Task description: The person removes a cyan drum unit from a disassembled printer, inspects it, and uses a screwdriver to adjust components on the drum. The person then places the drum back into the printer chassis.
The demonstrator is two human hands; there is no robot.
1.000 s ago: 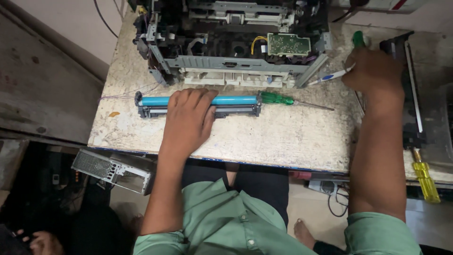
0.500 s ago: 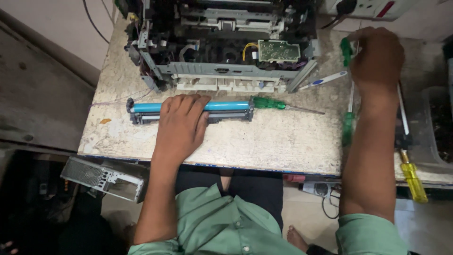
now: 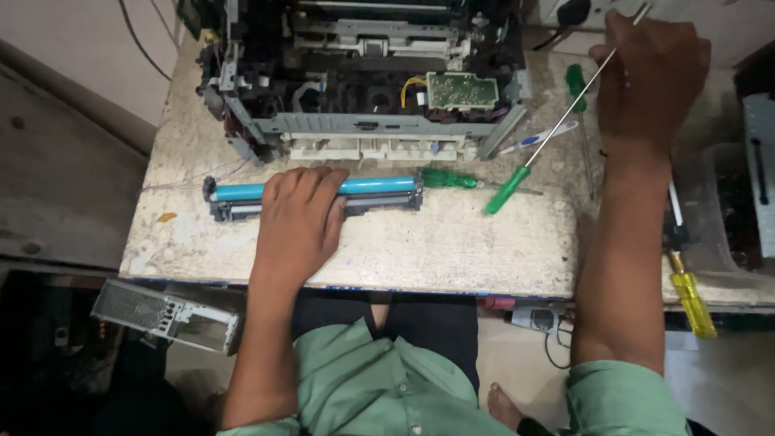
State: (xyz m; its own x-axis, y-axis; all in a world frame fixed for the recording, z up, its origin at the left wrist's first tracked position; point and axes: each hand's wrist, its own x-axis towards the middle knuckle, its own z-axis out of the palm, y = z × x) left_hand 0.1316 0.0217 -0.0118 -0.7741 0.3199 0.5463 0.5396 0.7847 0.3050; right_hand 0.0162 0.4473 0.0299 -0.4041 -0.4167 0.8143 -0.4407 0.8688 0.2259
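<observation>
1. Now the right hand is at the far right of the surface, fingers closed on the metal shaft of a long green-handled screwdriver. Half a sec ago that tool lay near-vertical under the hand; now it slants, handle down-left toward the mid surface, shaft tip up past the hand's far side. So it's been picked up by the shaft end and swung, handle resting on or just above the surface; can't tell which.
2. Left hand hasn't moved: palm down, fingers spread flat over the middle of the blue drum cartridge, pressing it, not gripping round it.
3. Cartridge lies lengthwise, left to right, just near of the opened printer chassis, same spot as before.
4. A 2nd green screwdriver sits touching the cartridge's right end, shaft pointing right, crossing under the held one's handle.
5. Other bits: pen-like white/blue tool by the chassis' right corner, yellow-handled screwdriver at the near right edge.
6. Judgement: tool now in hand, cartridge pinned, so work on it looks about to resume.
</observation>
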